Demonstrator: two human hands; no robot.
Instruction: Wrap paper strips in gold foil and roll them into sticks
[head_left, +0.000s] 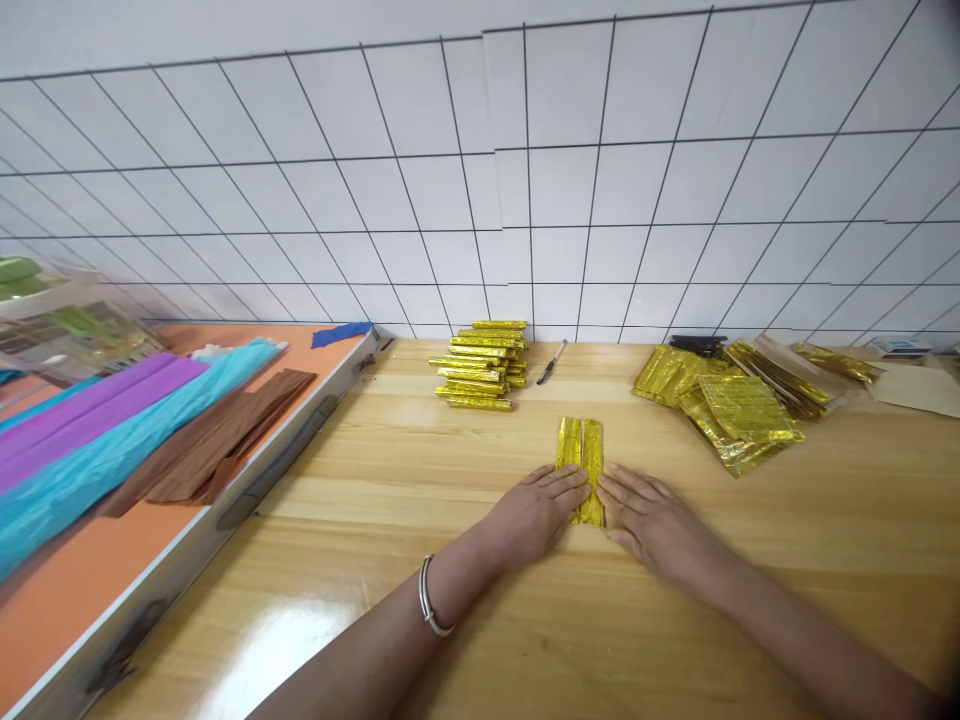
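A shiny gold foil sheet (pixel 592 447), folded inward so two long panels meet at a narrow middle gap, lies flat on the wooden table. My left hand (pixel 541 512) rests across its left panel, fingers stretched out and lying flat. At the right edge of the sheet, my right hand (pixel 654 518) lies with fingers extended and slightly apart, fingertips touching the edge. The lower left of the foil is hidden under my left fingers. Beyond it sits a stack of narrow gold foil strips (pixel 484 365), with a pen (pixel 552 363) beside it.
Loose gold foil sheets (pixel 742 410) are piled at the back right near a brown paper piece (pixel 916 388). On the left, a raised orange board (pixel 97 600) bears brown crepe paper (pixel 225 440), blue crepe paper (pixel 142 420) and purple paper (pixel 105 410). A tiled wall (pixel 465 190) closes the back.
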